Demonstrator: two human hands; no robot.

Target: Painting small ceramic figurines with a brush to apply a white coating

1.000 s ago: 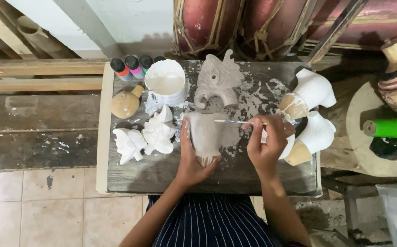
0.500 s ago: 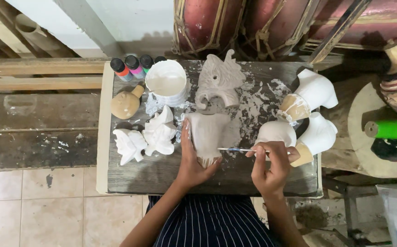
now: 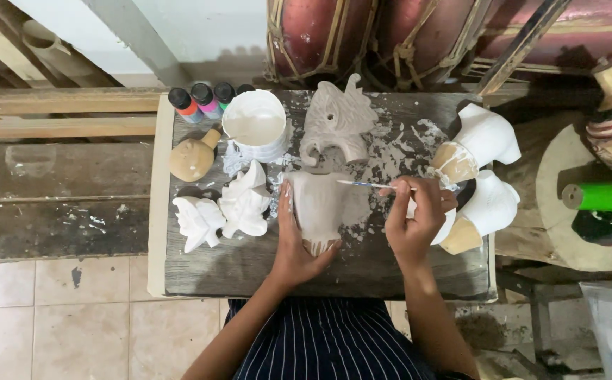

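my left hand (image 3: pixel 297 243) clamping the carving (image 3: pixel 318 205) at table (image 3: pixel 250 271) centre, my right hand (image 3: pixel 413 224) pinching a brush (image 3: pixel 364 185), tip touching it from 3 o'clock, paint pot (image 3: pixel 255 124) sitting at 11 o'clock

Carving (image 3: pixel 318 207) at the worktop (image 3: pixel 250 271) centre, paint tub (image 3: pixel 254 127) behind it to the left, bottles (image 3: pixel 204 100) at the back left corner, two small figures (image 3: pixel 223 211) left, two bust pieces (image 3: pixel 485 172) right
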